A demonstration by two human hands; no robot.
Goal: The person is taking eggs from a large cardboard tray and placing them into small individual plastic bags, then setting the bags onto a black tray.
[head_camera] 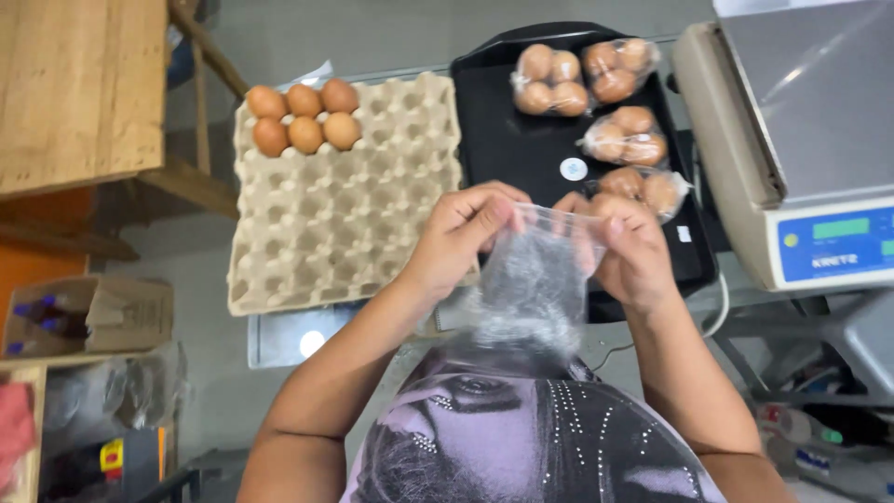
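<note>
Both hands hold a clear bag [535,279] up near the body. The left hand [461,237] pinches its top edge, and the right hand [629,247] pinches the other side. I cannot see anything in the bag. At 11 o'clock, an egg tray [354,205] holds six brown eggs [304,116] in its far corner. At 12 o'clock, a black tray [521,149] holds four bags of eggs [596,102].

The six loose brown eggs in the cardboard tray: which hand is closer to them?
Left. The left hand pinches the clear plastic bag just below-right of the eggs; the right hand holds the bag's far edge, farther away.
</note>
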